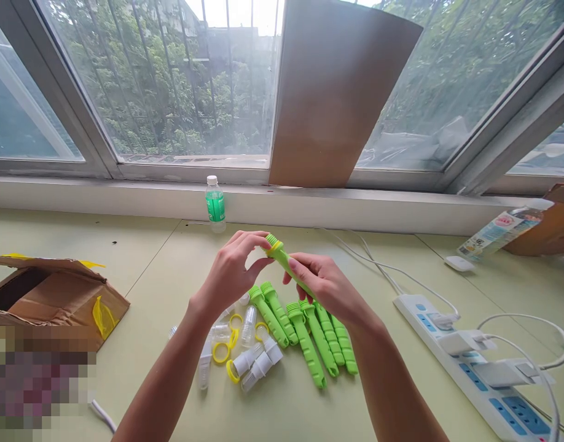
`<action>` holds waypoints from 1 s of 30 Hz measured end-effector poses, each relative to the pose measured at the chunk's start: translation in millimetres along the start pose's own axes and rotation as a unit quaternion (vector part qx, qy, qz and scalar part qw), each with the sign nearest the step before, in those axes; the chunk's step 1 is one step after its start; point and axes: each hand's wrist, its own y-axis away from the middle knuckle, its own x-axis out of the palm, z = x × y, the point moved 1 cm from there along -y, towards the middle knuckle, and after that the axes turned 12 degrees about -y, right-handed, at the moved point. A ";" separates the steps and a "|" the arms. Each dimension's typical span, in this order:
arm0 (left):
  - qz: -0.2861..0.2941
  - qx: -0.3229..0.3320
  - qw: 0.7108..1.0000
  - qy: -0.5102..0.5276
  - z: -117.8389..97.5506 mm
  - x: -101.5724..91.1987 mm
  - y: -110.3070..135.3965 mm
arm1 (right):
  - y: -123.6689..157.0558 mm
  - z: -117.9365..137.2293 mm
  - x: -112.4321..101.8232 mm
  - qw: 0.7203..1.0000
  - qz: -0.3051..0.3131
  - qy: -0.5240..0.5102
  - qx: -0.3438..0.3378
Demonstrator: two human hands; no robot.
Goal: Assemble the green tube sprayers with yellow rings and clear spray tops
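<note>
My right hand point(325, 283) grips a green ribbed plastic handle point(282, 258) around its middle, tilted up to the left. My left hand point(233, 267) pinches the handle's top end, where a yellow ring sits. Both hands hover above the pale green table point(148, 252). Below them lie several more green handles point(309, 334) side by side. To their left is a loose pile of clear plastic tubes point(249, 362) and yellow rings point(222, 351).
An open cardboard box point(51, 294) lies at the left. A small water bottle point(215, 205) stands by the window sill. A white power strip point(475, 362) with plugs and cables runs along the right. A cardboard sheet point(337, 92) leans on the window.
</note>
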 end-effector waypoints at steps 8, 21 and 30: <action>-0.007 -0.011 1.000 0.006 -1.6 1.5 0.3 | 2.9 -1.7 1.7 0.997 -0.006 -0.053 0.050; 0.001 0.005 1.000 -0.003 0.6 1.4 0.4 | 2.2 1.3 -1.9 1.000 -0.010 -0.016 0.016; 0.025 -0.010 1.000 0.011 0.0 -2.7 0.7 | 2.8 -2.9 -0.9 0.998 -0.018 -0.057 0.030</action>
